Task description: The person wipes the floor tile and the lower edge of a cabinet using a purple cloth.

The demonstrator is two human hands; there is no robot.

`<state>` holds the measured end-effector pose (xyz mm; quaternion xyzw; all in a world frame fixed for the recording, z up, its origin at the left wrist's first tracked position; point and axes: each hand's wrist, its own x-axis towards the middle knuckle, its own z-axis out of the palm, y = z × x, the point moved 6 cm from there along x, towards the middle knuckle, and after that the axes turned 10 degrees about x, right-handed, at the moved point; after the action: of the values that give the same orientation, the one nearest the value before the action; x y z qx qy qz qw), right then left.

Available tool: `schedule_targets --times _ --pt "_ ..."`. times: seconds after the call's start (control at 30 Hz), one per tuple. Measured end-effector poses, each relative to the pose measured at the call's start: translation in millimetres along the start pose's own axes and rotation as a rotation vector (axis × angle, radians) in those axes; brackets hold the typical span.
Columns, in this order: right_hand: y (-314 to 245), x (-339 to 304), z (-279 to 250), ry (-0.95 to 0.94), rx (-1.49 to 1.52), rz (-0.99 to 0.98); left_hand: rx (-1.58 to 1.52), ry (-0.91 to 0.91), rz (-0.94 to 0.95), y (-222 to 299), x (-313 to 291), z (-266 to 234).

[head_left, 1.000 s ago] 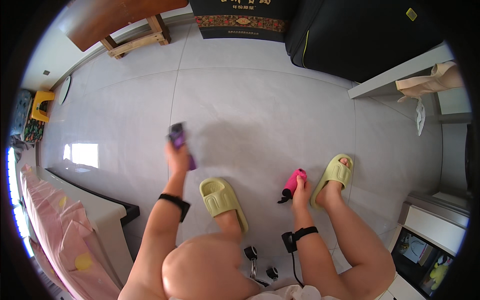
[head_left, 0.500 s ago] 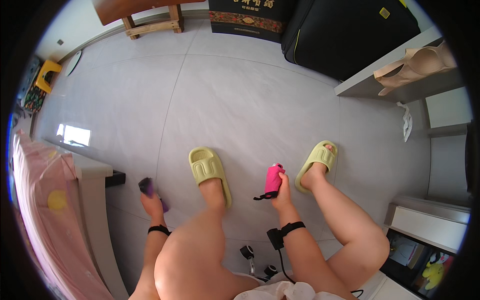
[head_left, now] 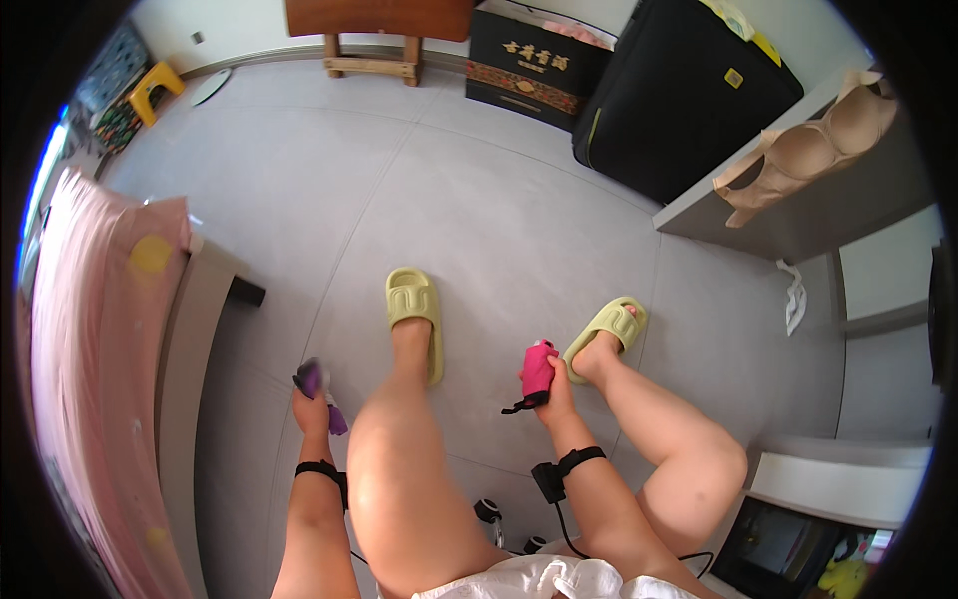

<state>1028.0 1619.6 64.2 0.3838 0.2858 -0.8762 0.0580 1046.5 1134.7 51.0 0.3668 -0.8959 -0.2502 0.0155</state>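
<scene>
My left hand (head_left: 311, 407) grips a small purple object (head_left: 317, 391) low beside my left thigh, close to the grey bed base (head_left: 196, 329). My right hand (head_left: 555, 391) holds a pink object (head_left: 539, 369) with a black strap hanging from it, between my knees and near my right foot. Both wrists wear black bands; the right one carries a small black device with a cable. My feet are in pale green slippers, the left slipper (head_left: 415, 311) ahead of my knee and the right slipper (head_left: 605, 329) just beyond the pink object.
Grey tiled floor (head_left: 469, 200) spreads ahead. A black suitcase (head_left: 679, 95) and a dark box (head_left: 534, 60) stand at the back, with a wooden stool (head_left: 374, 35) left of them. A grey shelf (head_left: 808, 200) carries a beige garment. A pink bed cover (head_left: 85, 349) runs along the left.
My left hand with the purple object has come down from out in front to beside my thigh. The right hand with the pink object has drawn back slightly; the view has tilted up.
</scene>
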Motion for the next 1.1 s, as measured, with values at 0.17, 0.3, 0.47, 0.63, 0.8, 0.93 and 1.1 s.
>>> schedule_targets --times 0.17,0.3,0.47,0.63,0.8,0.93,1.1 --pt "-0.8 -21.1 -24.8 -0.034 -0.048 0.041 -0.080 0.093 -0.090 -52.8 -60.7 -32.2" --pt "-9.4 -41.1 -40.9 -0.052 -0.103 0.040 -0.090 0.135 -0.213 -90.1 -120.8 -46.7" --pt "-12.5 -71.7 -53.1 -0.155 -0.103 0.107 -0.178 0.183 -0.250 -130.0 -186.7 -60.6" --pt "-35.7 -107.7 -67.9 -0.202 -0.108 0.093 -0.756 0.019 -0.339 -108.2 -250.1 -85.2" --pt "-47.3 -150.2 -56.4 -0.195 -0.124 0.131 -0.888 0.016 -0.136 -62.7 -292.1 -162.5" --pt "-62.3 -175.8 -52.2 -0.349 -0.136 0.204 -1.017 -0.001 -0.122 -47.0 -323.2 -215.0" --pt "-82.3 -204.5 -30.2 -0.470 -0.116 0.236 -0.979 0.057 0.094 -26.0 -345.9 -280.5"
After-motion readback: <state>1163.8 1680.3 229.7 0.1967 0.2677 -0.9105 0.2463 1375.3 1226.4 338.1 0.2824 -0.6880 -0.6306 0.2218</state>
